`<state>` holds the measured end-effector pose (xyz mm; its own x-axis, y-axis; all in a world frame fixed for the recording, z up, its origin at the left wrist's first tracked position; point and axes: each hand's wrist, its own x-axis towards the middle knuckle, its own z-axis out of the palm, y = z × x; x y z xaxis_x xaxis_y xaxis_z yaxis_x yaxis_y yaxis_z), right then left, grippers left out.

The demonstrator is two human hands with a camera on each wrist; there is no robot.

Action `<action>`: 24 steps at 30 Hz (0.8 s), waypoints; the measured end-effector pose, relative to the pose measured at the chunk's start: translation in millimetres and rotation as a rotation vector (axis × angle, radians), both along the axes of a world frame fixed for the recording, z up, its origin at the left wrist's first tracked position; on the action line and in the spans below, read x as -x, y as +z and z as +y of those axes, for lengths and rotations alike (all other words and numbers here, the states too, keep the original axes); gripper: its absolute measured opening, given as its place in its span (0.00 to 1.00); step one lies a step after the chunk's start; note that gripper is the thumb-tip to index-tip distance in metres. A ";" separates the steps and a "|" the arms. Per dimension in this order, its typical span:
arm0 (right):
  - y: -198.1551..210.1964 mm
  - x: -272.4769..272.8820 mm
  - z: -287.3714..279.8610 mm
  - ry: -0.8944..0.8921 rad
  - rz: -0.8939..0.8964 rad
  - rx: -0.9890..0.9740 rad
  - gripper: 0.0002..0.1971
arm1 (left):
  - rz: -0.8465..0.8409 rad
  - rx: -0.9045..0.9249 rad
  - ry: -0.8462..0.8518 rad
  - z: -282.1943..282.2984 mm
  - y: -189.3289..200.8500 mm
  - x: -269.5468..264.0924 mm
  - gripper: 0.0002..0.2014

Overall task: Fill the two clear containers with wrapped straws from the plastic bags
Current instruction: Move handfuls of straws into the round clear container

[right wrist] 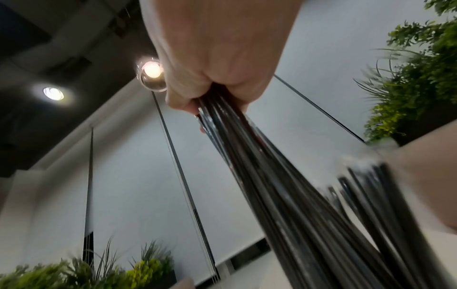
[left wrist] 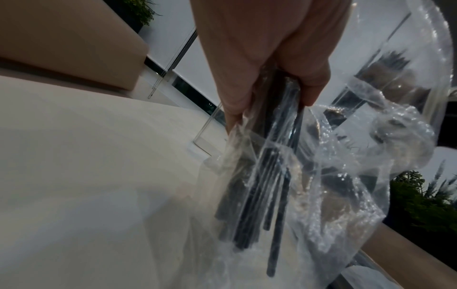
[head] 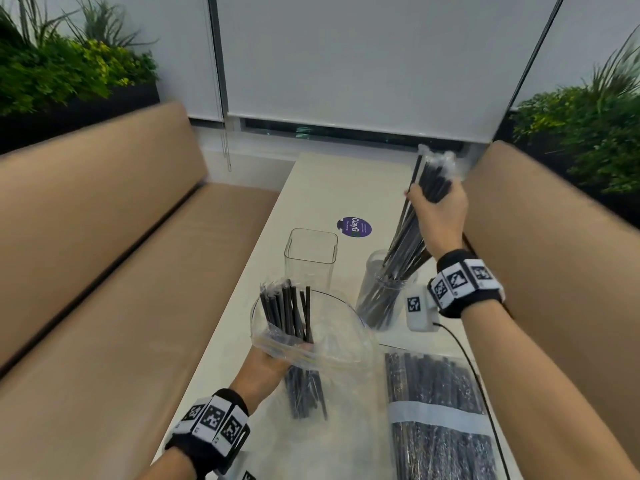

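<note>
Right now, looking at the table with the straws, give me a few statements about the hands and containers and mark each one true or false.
1. The right hand grips a bundle of straws over the round container. True.
2. The square container is packed with straws. False: it looks empty.
3. The left hand holds an opened bag with straws sticking out. True.
4. The full bag hangs from the right hand. False: it lies on the table.
</note>
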<state>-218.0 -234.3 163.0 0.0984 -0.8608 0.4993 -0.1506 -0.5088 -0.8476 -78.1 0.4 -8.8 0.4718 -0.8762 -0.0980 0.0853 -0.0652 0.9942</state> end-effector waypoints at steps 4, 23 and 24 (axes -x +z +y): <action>-38.2 -5.5 1.8 -0.031 0.058 0.013 0.07 | 0.011 -0.012 0.009 2.6 -0.6 0.6 0.04; -26.7 25.9 -28.7 -0.009 0.360 0.066 0.34 | -0.016 -0.123 0.026 9.0 4.6 1.6 0.08; -25.8 30.6 -31.9 -0.029 0.395 0.073 0.31 | -0.029 -0.128 0.024 9.5 6.7 1.7 0.08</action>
<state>-248.6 -266.2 137.2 0.2717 -0.8297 0.4877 -0.4727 -0.5564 -0.6833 -79.8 9.9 -2.1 0.4963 -0.8462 -0.1940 0.0597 -0.1897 0.9800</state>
